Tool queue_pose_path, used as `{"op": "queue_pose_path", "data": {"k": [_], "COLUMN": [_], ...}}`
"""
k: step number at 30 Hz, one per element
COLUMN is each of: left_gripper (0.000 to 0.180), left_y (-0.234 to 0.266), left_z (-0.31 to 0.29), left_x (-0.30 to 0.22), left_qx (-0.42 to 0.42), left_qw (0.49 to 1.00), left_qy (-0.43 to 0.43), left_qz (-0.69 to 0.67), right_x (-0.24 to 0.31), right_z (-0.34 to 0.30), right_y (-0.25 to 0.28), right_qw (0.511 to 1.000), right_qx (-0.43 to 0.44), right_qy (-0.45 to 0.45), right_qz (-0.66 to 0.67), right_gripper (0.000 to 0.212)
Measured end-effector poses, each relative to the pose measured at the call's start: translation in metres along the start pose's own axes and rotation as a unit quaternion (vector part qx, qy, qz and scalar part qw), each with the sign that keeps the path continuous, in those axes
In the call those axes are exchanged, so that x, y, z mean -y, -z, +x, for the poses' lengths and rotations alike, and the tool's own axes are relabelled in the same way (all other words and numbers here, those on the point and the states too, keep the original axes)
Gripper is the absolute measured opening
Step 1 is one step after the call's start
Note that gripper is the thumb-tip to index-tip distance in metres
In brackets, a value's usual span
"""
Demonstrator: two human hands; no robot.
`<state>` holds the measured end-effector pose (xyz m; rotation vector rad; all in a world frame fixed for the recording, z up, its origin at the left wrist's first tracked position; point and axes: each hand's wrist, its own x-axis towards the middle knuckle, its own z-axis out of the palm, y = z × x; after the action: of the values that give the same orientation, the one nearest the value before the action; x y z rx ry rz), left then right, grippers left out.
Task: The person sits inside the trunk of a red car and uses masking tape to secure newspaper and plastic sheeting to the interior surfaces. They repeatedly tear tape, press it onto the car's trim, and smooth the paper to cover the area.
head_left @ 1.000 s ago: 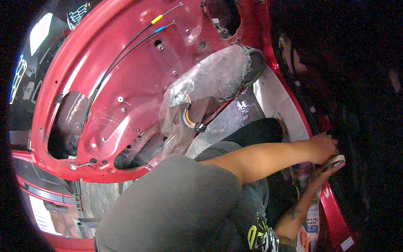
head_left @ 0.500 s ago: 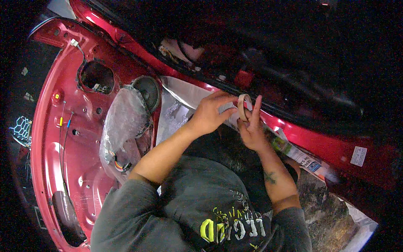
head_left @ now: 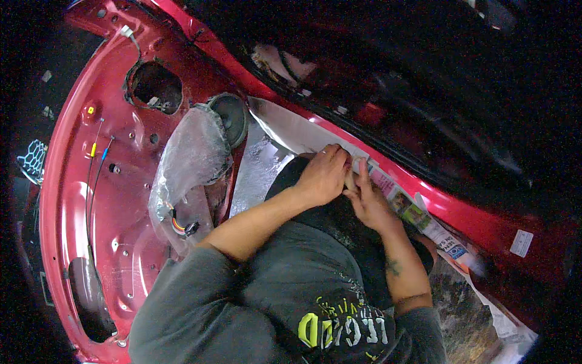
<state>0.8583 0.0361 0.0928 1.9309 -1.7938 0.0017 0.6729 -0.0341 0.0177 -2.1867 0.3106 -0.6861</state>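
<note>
My left hand (head_left: pixel 325 175) is closed, its curled fingers against a narrow roll of beige masking tape (head_left: pixel 350 181); the bit of tape they grip is hidden. On the other side, my right hand (head_left: pixel 371 205) holds the roll between thumb and fingers, with one finger pointing up along it. Both hands are close together above my lap, beside the red door sill (head_left: pixel 418 191). Along the sill's near side runs a strip of printed newspaper (head_left: pixel 433 229), continuing as plain pale sheet (head_left: pixel 285 130) toward the far left.
An open red car door (head_left: pixel 136 200) without its trim stands at the left, with thin cables, clear plastic film (head_left: pixel 191 145), a round black speaker (head_left: pixel 229 121) and a wire connector (head_left: pixel 189 228). The dark car interior lies beyond the sill. Stained ground (head_left: pixel 464 303) shows lower right.
The hands have come together and lower, and the tape roll, earlier clearly ring-shaped, is now mostly covered by my fingers. The whole view has shifted slightly.
</note>
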Motion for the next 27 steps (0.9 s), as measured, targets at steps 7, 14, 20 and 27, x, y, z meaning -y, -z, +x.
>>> {"op": "queue_pose_path", "data": {"k": [7, 14, 20, 27], "left_gripper": [0.028, 0.024, 0.015, 0.02], "left_y": [0.019, 0.024, 0.01, 0.021], "left_z": [0.004, 0.01, -0.002, -0.002], "left_x": [0.018, 0.03, 0.034, 0.06], "left_qx": [0.041, 0.065, 0.047, 0.049], "left_qw": [0.966, 0.987, 0.998, 0.943], "left_qy": [0.063, -0.032, -0.015, 0.03], "left_qz": [-0.248, -0.141, -0.039, -0.329], "right_x": [0.013, 0.02, 0.025, 0.051], "right_z": [0.004, 0.009, 0.024, 0.044], "right_y": [0.022, 0.006, 0.0, 0.029], "right_qw": [0.984, 0.993, 0.996, 0.979], "right_qx": [0.021, 0.007, 0.019, -0.022], "right_qy": [-0.148, -0.115, -0.066, -0.2], "right_qz": [0.098, 0.014, -0.048, 0.036], "right_gripper": [0.103, 0.104, 0.104, 0.105]}}
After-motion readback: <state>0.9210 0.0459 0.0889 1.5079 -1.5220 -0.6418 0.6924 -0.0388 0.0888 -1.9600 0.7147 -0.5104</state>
